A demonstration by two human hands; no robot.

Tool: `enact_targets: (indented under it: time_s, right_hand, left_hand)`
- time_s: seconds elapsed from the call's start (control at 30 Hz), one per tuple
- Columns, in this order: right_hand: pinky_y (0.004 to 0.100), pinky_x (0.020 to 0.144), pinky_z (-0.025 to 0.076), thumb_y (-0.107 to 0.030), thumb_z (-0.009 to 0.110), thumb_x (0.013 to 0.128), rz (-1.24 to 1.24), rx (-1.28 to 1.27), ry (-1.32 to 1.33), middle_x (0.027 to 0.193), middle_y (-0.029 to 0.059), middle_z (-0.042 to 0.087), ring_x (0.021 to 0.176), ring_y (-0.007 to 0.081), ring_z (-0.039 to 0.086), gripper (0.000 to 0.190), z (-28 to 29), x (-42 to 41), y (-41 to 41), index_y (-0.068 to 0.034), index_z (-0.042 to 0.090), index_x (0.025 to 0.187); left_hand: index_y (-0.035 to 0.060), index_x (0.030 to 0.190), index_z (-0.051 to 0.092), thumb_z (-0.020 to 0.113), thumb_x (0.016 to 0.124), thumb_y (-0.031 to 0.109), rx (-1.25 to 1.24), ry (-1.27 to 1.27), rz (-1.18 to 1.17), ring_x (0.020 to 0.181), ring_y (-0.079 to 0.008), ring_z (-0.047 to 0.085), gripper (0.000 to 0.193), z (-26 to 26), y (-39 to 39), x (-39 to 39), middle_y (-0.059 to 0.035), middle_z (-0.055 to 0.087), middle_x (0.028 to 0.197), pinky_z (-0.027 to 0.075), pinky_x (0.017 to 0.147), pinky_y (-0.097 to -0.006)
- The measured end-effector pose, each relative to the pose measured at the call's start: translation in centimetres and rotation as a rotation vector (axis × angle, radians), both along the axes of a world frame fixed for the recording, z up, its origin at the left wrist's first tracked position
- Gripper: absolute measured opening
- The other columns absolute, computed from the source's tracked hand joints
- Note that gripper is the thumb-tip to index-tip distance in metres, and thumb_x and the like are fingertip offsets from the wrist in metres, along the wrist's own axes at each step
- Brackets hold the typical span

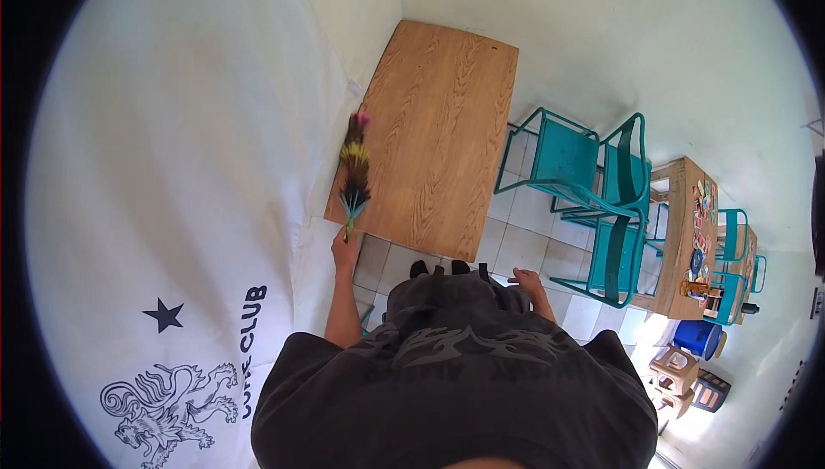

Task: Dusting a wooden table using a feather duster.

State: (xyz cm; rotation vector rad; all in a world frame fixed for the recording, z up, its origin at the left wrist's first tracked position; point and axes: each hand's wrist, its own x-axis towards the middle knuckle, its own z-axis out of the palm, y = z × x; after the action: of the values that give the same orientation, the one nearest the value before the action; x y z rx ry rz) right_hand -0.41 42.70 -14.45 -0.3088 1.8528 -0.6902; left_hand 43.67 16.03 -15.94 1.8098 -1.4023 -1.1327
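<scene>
My left hand [345,248] grips the green handle of a feather duster [356,166] at the near left corner of a wooden table [445,127]. Brown, black, yellow and pink bands mark its feathers, which lie along the table's left edge beside the wall and look slightly blurred. Wood grain shows across the tabletop, with a small dark mark near its far right corner. To the right of my body, over the tiled floor, my right hand [528,281] hangs with fingers apart and holds nothing.
Teal metal chairs [566,153] stand right of the table. Beyond them, another wooden table [677,230] bears cards and small items. A blue drum [695,339] and brown plastic stools [673,369] are at the lower right. A white printed cloth [193,211] covers the left wall.
</scene>
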Motion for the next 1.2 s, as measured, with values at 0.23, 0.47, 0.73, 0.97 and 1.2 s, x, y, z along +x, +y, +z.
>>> enact_targets:
  time_s: [0.23, 0.47, 0.73, 0.97, 1.2]
  right_hand:
    - [0.0391, 0.064, 0.055, -0.031, 0.055, 0.089, -0.091, 0.025, -0.112, 0.101, 0.025, 0.062, 0.079, 0.033, 0.066, 0.052, 0.7, 1.7, -0.9, 0.012, 0.047, 0.117]
    - [0.0346, 0.059, 0.052, -0.035, 0.055, 0.088, -0.102, 0.057, -0.104, 0.098, 0.0187, 0.065, 0.078, 0.0273, 0.066, 0.049, 0.4, 4.0, -0.9, 0.005, 0.051, 0.116]
    - [0.0333, 0.075, 0.049, -0.034, 0.059, 0.086, 0.128, 0.084, 0.159, 0.092, 0.0174, 0.066, 0.084, 0.0234, 0.063, 0.048, -0.5, 4.9, 0.4, 0.009, 0.058, 0.108]
    - [0.0339, 0.075, 0.049, -0.034, 0.059, 0.086, 0.054, -0.02, 0.044, 0.091, 0.0159, 0.066, 0.084, 0.0238, 0.063, 0.049, -1.1, 5.4, -0.5, 0.009, 0.057, 0.109]
    - [0.0344, 0.069, 0.052, -0.033, 0.056, 0.088, 0.023, -0.006, -0.021, 0.096, 0.0222, 0.064, 0.085, 0.028, 0.064, 0.051, -1.2, 5.1, -1.0, 0.011, 0.051, 0.114]
  left_hand:
    - [0.0035, 0.103, 0.062, 0.061, 0.08, 0.03, 0.108, -0.105, -0.19, 0.07, -0.0264, 0.06, 0.035, 3.0, -3.5, -0.9, -0.0163, 0.063, 0.076, 0.046, 0.065, -0.0357]
    - [0.0039, 0.102, 0.062, 0.06, 0.081, 0.031, 0.186, -0.024, -0.203, 0.079, -0.0334, 0.062, 0.034, 2.0, -3.9, 1.0, -0.0194, 0.064, 0.083, 0.047, 0.07, -0.0396]
    - [0.0046, 0.105, 0.061, 0.06, 0.083, 0.029, -0.044, -0.078, -0.058, 0.072, -0.0244, 0.061, 0.033, 0.4, 2.2, 0.8, -0.0147, 0.065, 0.081, 0.048, 0.068, -0.0355]
    - [0.0015, 0.1, 0.059, 0.06, 0.083, 0.024, -0.068, -0.014, -0.119, 0.072, -0.0288, 0.06, 0.028, 3.1, 3.3, -0.7, -0.0192, 0.06, 0.079, 0.046, 0.068, -0.0358]
    - [0.0015, 0.099, 0.06, 0.059, 0.081, 0.021, -0.135, -0.031, -0.135, 0.075, -0.035, 0.06, 0.026, 3.7, 3.1, -2.6, -0.021, 0.06, 0.079, 0.045, 0.067, -0.0391]
